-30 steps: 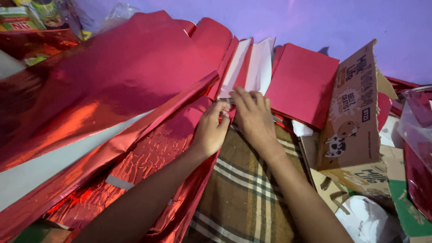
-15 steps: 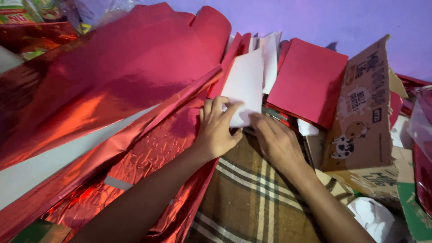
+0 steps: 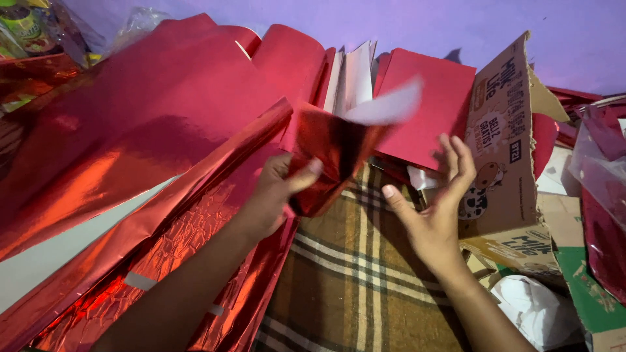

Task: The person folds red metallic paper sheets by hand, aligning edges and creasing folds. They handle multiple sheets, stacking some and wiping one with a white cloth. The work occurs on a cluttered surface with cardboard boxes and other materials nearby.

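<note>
1. The small foil sheet (image 3: 339, 153) was shiny red on one face and white on the back.
2. It was lifted off the checked cloth, bent and partly curled, with its white corner flipped up to the right and blurred.
3. Its lower left edge was pinched between thumb and fingers; the rest hung free in front of the standing red sheets.

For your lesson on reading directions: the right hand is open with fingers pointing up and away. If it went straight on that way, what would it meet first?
Probably the matte red sheet lying ahead of the right hand, though depth is unclear; the cardboard box stands just beside that line.
</note>
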